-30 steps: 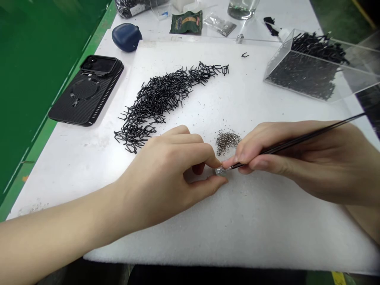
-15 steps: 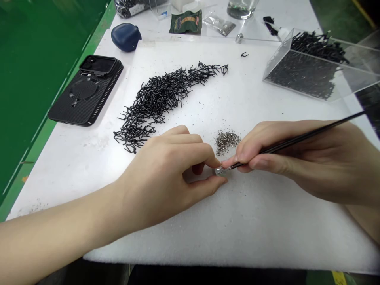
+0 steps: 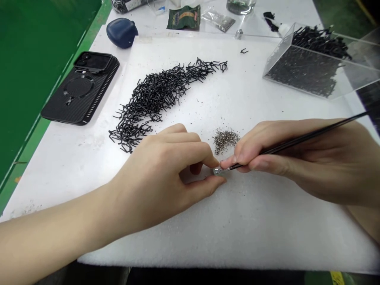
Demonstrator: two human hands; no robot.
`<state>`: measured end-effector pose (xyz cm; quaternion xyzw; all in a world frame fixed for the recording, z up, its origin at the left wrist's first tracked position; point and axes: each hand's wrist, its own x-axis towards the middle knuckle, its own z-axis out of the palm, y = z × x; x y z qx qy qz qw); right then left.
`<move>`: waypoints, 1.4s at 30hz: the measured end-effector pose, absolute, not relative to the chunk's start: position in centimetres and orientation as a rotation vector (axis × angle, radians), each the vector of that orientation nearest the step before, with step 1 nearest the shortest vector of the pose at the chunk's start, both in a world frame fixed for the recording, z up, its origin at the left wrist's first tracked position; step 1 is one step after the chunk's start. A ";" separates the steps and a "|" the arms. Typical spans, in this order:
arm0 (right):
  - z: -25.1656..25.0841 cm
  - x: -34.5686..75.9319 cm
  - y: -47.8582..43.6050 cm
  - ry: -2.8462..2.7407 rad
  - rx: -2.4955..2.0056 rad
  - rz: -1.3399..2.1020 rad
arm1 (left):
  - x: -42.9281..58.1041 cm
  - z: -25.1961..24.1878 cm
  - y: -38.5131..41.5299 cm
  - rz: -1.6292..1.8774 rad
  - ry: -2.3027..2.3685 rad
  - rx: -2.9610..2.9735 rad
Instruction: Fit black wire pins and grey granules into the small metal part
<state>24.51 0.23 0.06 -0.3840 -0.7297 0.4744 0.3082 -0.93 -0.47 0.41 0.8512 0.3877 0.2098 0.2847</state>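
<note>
Between the thumb and index finger of my left hand (image 3: 169, 170) sits a small shiny, glassy piece (image 3: 217, 170), pinched close to the white foam sheet (image 3: 255, 237). My right hand (image 3: 285, 154) is closed around a thin black-handled brush (image 3: 308, 137), held like a pen. The brush's fine tip touches or nearly touches the shiny piece. My right index fingertip meets my left one beside it. Just beyond the fingers lies a scatter of tiny glittering grains (image 3: 225, 140). Behind my left hand spreads a long heap of small black forked pieces (image 3: 160, 91).
A black phone (image 3: 80, 87) and a dark blue rounded object (image 3: 122, 32) lie at the left. A clear box (image 3: 311, 73) of black pieces stands at the back right. Along the back are a green packet (image 3: 184, 18), a clear bag (image 3: 219, 19) and a glass (image 3: 241, 6).
The view has shifted slightly, so the background things sit a little further left and up. Both hands keep nearly the same pose, with the brush tip still at the shiny piece.
</note>
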 end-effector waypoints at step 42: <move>-0.5 26.1 1.6 -1.808 -1.129 1.147 | 0.1 2.0 0.1 0.435 1.160 2.211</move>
